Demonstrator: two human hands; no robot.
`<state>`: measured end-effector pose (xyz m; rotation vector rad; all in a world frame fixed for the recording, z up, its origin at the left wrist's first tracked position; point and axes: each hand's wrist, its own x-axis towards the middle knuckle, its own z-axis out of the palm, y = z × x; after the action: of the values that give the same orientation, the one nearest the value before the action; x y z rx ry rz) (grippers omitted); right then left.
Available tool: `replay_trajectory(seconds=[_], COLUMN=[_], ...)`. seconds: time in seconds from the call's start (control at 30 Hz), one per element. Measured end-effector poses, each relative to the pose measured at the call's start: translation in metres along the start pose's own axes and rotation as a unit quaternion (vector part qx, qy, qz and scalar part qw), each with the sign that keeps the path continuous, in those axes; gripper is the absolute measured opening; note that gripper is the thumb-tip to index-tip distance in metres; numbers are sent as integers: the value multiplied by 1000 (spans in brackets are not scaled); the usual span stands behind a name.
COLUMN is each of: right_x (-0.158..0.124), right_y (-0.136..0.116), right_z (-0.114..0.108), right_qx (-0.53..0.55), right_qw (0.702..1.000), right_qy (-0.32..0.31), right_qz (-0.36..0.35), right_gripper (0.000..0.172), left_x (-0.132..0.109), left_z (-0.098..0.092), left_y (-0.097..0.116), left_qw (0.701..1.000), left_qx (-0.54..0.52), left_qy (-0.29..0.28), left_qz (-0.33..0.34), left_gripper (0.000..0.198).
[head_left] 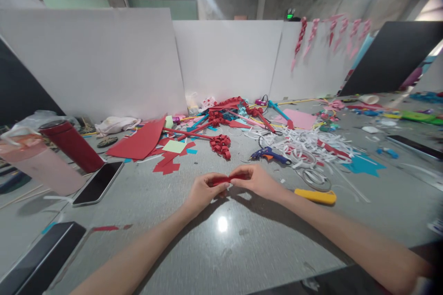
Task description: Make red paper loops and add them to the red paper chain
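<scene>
Both my hands meet over the middle of the grey table [194,249], pinching one small strip of red paper [221,180]. My left hand [204,189] has thumb and fingers closed on its left part. On the other end, my right hand [254,179] is closed with thumb and fingertips. Fingers cover much of the strip, so its full shape is hidden. Just beyond my hands lies a red paper flower on a stick [220,146]. A blue glue gun [272,154] rests past my right hand, and a yellow-handled cutter [315,196] lies beside my right forearm.
Red paper sheets [138,140] and scraps lie at the back left. White paper strips [311,147] are heaped at the right. A phone [98,184], a red flask [72,145], a pink bottle [43,166] and a black box [43,258] stand or lie left. White boards [228,60] border the back.
</scene>
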<state>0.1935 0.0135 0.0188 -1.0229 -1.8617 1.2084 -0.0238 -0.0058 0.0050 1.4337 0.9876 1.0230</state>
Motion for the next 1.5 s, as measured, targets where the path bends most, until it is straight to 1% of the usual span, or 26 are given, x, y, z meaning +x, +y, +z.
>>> replay_trajectory(seconds=[0.13,0.27,0.5,0.83,1.13,1.3,1.5], right_x=[2,4,3,0,-4,-5,-5], right_y=[4,6,3,-5,-14,-14,-15], right_z=[-1,-3,-1,1,2,2,2], right_qx=[16,22,39,13,-1,-3,-13], right_qw=[1000,1000,999,1000,999,999,999], right_qy=[7,15,15,25,34,36,39], right_qz=[9,15,13,15,5,-11,-10], right_gripper=[31,33,31,38,39,36,37], left_x=[0,1,1,3,2,2,0], left_z=[-1,-1,0,-2,-3,-3,-2], left_y=[2,4,3,-3,-5,-4,-2], left_qw=[1000,1000,1000,1000,1000,999,1000], left_qx=[-5,-6,-10,-18,-17,-19,-8], left_qy=[-5,4,6,7,17,27,30], left_qz=[-1,0,-7,-7,0,3,2], left_gripper=[35,34,32,37,38,35,35])
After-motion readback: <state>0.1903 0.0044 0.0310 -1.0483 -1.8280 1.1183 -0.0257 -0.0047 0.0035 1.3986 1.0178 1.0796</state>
